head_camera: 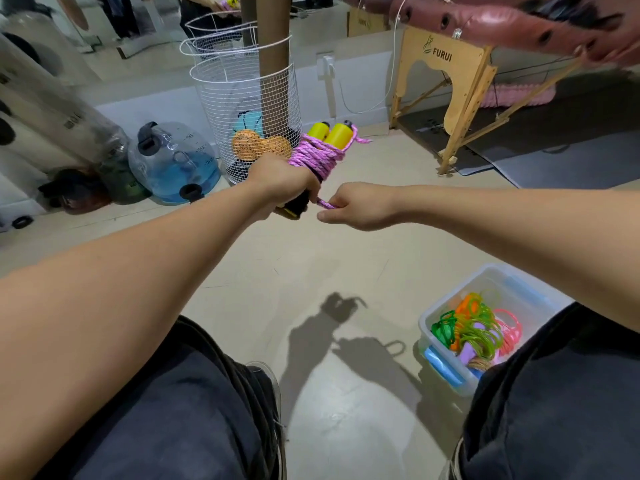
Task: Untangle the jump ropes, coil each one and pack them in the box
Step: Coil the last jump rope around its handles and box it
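Observation:
A pink braided jump rope [317, 155] with yellow-and-black handles [334, 133] is wound in tight turns around its own handles. My left hand [282, 180] grips the lower, black part of this bundle out in front of me. My right hand [353, 207] pinches the rope's loose end where it leaves the bundle's lower side. On the floor at lower right stands a clear plastic box [446, 301] with blue latches. It holds coiled green, orange and pink ropes [476, 327]. My right leg hides part of the box.
A white wire basket [242, 84] with balls stands behind the hands around a brown post. A water-filled bag [173, 164] lies to its left. A wooden massage table [464, 98] stands at the back right. My knees [173, 410] frame bare beige floor.

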